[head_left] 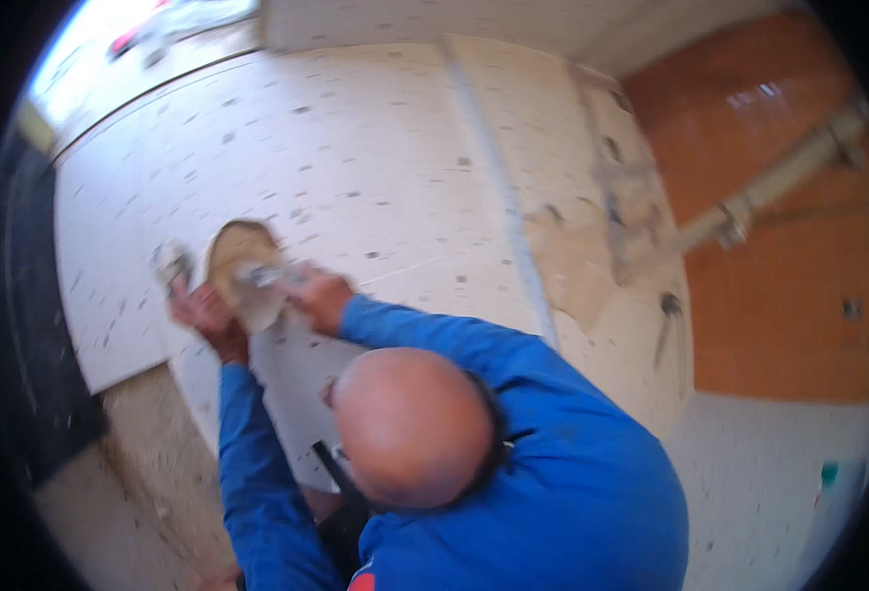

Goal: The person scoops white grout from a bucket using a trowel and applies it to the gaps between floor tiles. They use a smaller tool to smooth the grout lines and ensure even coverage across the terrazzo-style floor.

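Observation:
Neither of my hands can be made out in the head view. The hands at work belong to a co-worker [553, 473] in a blue long-sleeved top, bent over and seen from above. That person's right hand [324, 295] grips a small pale tool, perhaps a scraper [257, 275], smeared by motion. Its end is over a beige oval piece, perhaps a shallow container [230, 251]. The co-worker's left hand [208, 315] is at the near left side of that piece. Beside its fingers is a blurred whitish object [172, 260], of a kind I cannot tell.
A pale panelled surface [375, 167] with dark flecks lies beyond the co-worker, crossed by a light seam [499, 167]. At right, a pipe [760, 192] runs past an orange-brown panel [779, 286]. A dark strip [35, 325] borders the left; bare brownish ground [164, 433] shows lower left.

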Motion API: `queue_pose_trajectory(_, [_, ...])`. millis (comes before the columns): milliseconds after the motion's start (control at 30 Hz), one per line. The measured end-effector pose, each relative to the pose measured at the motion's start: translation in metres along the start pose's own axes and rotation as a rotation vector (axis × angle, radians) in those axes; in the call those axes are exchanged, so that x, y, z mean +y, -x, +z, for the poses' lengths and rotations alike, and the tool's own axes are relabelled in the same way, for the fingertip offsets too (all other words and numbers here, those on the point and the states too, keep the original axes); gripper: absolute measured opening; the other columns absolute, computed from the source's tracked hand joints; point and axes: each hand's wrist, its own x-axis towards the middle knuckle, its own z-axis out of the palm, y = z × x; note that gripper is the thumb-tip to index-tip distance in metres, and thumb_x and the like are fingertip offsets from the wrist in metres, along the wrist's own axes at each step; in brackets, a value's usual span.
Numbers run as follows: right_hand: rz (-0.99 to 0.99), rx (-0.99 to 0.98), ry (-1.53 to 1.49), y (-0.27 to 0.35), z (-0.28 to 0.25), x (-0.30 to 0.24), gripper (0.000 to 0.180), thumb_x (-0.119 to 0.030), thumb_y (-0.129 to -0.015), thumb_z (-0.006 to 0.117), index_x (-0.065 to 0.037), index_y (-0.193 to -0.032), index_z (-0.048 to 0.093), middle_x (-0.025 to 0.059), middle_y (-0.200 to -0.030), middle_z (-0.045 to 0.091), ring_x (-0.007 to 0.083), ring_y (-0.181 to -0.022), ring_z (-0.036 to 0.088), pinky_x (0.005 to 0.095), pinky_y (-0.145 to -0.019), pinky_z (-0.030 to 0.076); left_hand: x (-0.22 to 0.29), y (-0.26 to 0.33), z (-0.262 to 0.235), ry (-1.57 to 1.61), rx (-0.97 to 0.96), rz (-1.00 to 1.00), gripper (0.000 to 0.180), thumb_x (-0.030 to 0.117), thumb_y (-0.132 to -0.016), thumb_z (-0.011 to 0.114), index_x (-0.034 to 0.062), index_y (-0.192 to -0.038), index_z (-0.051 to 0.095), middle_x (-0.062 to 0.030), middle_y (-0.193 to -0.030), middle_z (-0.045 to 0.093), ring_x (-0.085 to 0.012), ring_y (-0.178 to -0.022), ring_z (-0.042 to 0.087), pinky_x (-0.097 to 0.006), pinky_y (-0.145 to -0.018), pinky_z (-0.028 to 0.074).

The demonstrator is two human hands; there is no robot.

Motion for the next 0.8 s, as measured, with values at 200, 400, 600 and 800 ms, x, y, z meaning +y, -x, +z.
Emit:
queue_pose_trajectory(200, [0.066, -0.258, 0.02, 0.026, -0.015, -0.015, 0.059, -0.009, -0.078, 0.062, -0.023, -0.134, 0.052, 0.0211, -0.101, 0.053, 0.0365, -0.084, 0.063, 0.0463, -0.07, 0.054, 0.025, -0.007, -0.018, -0.168, -0.116, -0.093, 0.053, 0.035, -0.101, 0.038, -0.0009, -0.14, 0.037, -0.0334, -0.142, 0.022, -0.0446, -0.126, 0.036, -0.047, -0.107, 0.033])
queue_pose_trajectory(400, [0.048, -0.1, -0.039, 0.015, -0.014, -0.026, 0.057, -0.009, -0.078, 0.061, -0.025, -0.132, 0.053, 0.0201, -0.102, 0.053, 0.0367, -0.085, 0.064, 0.0456, -0.071, 0.054, 0.041, -0.018, -0.014, -0.042, -0.105, -0.172, 0.054, 0.035, -0.102, 0.039, -0.0013, -0.141, 0.035, -0.0313, -0.142, 0.019, -0.0379, -0.116, 0.05, -0.042, -0.101, 0.043])
queue_pose_trajectory(600, [-0.033, -0.379, 0.067, 0.033, 0.004, -0.009, 0.067, -0.009, -0.077, 0.06, -0.028, -0.139, 0.045, 0.022, -0.112, 0.051, 0.0389, -0.091, 0.063, 0.0478, -0.075, 0.055, -0.004, -0.007, -0.001, -0.121, -0.085, 0.016, 0.039, 0.031, -0.101, 0.039, -0.0027, -0.115, 0.054, -0.0297, -0.141, 0.029, -0.0381, -0.123, 0.042, -0.046, -0.106, 0.032])
queue_pose_trajectory(800, [0.169, -0.05, -0.027, -0.001, 0.0, 0.01, 0.055, -0.019, -0.082, 0.064, -0.025, -0.135, 0.051, 0.0174, -0.092, 0.056, 0.0349, -0.078, 0.062, 0.0467, -0.066, 0.053, 0.01, -0.012, 0.0, -0.014, -0.073, 0.06, 0.037, 0.028, -0.099, 0.04, -0.0032, -0.106, 0.06, -0.0257, -0.134, 0.045, -0.0403, -0.127, 0.034, -0.05, -0.109, 0.022])
